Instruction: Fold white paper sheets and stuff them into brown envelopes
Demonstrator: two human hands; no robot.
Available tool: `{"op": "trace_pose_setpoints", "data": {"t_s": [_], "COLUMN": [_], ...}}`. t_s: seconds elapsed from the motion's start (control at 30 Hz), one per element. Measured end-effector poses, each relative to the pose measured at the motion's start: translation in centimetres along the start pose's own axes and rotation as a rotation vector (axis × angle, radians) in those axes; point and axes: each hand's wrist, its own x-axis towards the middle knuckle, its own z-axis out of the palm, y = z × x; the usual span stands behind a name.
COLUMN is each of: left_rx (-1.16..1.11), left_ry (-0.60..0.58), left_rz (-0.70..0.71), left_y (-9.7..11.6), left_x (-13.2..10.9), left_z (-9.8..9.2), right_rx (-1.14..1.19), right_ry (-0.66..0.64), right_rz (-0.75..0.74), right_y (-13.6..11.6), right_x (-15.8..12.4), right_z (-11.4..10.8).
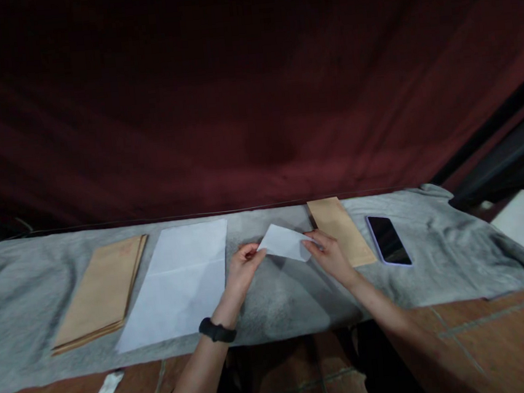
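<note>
Well, in the head view the paper (285, 240), small and white, is held up over the middle of the table (283, 318), with a shadow on the grey cloth below it. The left hand (245, 263) has its fingers pinched on the paper's left end; the right hand (330, 253) has its fingers pinched on the right end.

Left of the paper, just past the left hand, lies the sheet (178, 285), creased across, its near edge close to the table's front edge. Farther left of the paper are the stacked envelopes (99, 292), brown, their edges slightly fanned, with a narrow strip of cloth between them and the sheet.

Right of the paper, partly behind the right hand, is a brown envelope (349, 234), its far end at the table's back edge; whether the hand touches it I cannot tell. Farther right of the paper is the phone (389, 240), just beside the envelope, with a broad stretch of cloth on its outer side. Between paper and front edge, bare cloth gives room. Beyond the paper, a dark red curtain (254, 111) hangs along the back edge.
</note>
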Motion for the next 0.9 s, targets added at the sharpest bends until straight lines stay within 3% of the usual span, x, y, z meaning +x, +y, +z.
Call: {"op": "trace_pose_setpoints", "data": {"t_s": [0.07, 0.2, 0.37, 0.57, 0.67, 0.77, 0.9], "left_rx": [0.044, 0.016, 0.006, -0.005, 0.010, 0.015, 0.037], "left_ry": [-0.016, -0.177, -0.256, -0.232, -0.239, -0.221, -0.225], "left_rz": [0.020, -0.085, -0.271, -0.402, -0.458, -0.477, -0.483], "left_y": [0.0, -0.2, -0.8, -1.4, -1.6, -1.7, -1.5], "left_x": [0.0, -0.3, -1.3, -1.5, -1.5, -1.7, -2.1], "left_z": [0.0, 0.2, 0.7, 0.7, 0.5, 0.6, 1.0], "right_rx": [0.107, 0.189, 0.077, -0.083, -0.243, -0.400, -0.405], "right_ry": [0.043, 0.080, 0.058, -0.049, -0.099, -0.121, -0.198], "right_rz": [0.084, 0.215, 0.198, 0.201, 0.148, -0.010, -0.156], "right_y": [0.2, 1.0, 2.4, 3.0, 2.6, 1.8, 0.4], "right_x": [0.2, 0.6, 0.8, 0.4, 0.1, -0.3, -1.4], "right_z": [0.0, 0.4, 1.5, 3.2, 3.3, 3.5, 4.9]}}
